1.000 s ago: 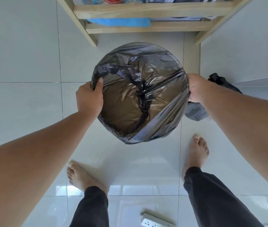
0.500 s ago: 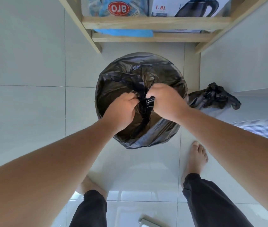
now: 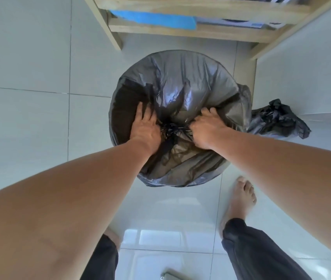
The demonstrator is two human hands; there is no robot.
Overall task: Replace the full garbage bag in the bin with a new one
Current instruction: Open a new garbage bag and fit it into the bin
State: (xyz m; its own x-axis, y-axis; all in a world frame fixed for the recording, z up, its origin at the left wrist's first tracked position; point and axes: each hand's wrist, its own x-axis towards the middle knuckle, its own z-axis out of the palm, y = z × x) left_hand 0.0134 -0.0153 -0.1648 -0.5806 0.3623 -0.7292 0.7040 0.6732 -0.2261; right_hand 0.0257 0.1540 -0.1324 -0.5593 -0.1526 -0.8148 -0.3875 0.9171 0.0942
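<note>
Below the wooden shelf: the bin (image 3: 180, 179) stands on the pale tiled floor (image 3: 29, 57), close to the shelf (image 3: 180, 31) and the wall, so it sits tucked out of the way.
New bag: the black bag (image 3: 189, 81) lines the bin, its edge folded over the rim all round, which keeps it from slipping in; its middle bunches into a dark knot of folds at the centre.
Left hand: the left hand (image 3: 145, 126) lies inside the bin with fingers straight and spread, flat against the plastic on the left side. I judge it is pressing the bag down and out against the wall so that trapped air leaves.
Right hand: the right hand (image 3: 205, 128) is also inside, its fingers curled round a gather of the plastic just right of the bunched centre, likely to pull the slack apart from the other side.
Old bag: a crumpled black bag (image 3: 278, 120) lies on the floor just beside the bin on the right, touching or nearly touching its side; I take it for the full one, set aside within reach for carrying off.
Feet: one bare foot (image 3: 239, 199) stands near the bin's front right, trouser legs below; the stance is close so both arms reach the bottom.
Progress: judged late, with only the seating of the liner left.
Risk: thin plastic may tear under the gripping fingers.
</note>
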